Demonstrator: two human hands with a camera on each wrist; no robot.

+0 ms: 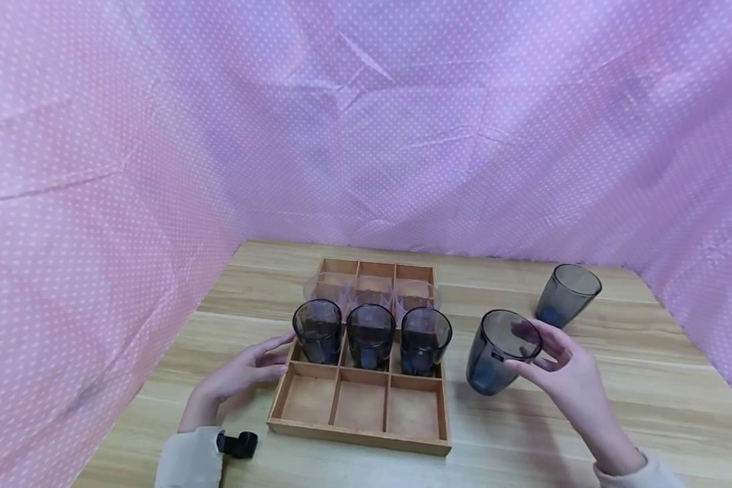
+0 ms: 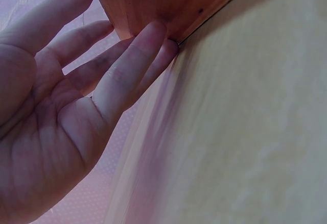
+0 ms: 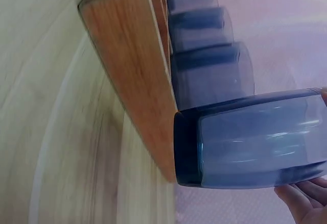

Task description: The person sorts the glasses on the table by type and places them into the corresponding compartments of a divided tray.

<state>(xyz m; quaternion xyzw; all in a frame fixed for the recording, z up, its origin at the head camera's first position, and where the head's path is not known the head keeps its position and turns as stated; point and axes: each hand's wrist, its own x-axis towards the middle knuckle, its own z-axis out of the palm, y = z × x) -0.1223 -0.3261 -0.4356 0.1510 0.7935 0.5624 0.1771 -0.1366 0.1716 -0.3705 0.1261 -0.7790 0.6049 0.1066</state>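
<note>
My right hand [image 1: 567, 376] grips a grey tinted glass [image 1: 491, 369] near its rim, thumb on one side and fingers on the other. The glass tilts, just right of a divided wooden tray [image 1: 360, 437]. Three similar glasses stand in a row in the tray: left glass [image 1: 318, 339], middle glass [image 1: 371, 339] and right glass [image 1: 423, 342]. The tray's front row of compartments holds nothing. My left hand [image 1: 244, 373] touches the tray's left side with extended fingers; the left wrist view shows fingertips [image 2: 153, 32] against the wood near its lower edge.
Another grey glass [image 1: 567, 298] stands at the back right of the wooden table [image 1: 646, 379]. Clear cups [image 1: 372, 288] stand behind the grey row, partly hidden. A black clip-like object [image 1: 238, 444] is by the left cuff. Pink dotted cloth [image 1: 402, 149] surrounds the table.
</note>
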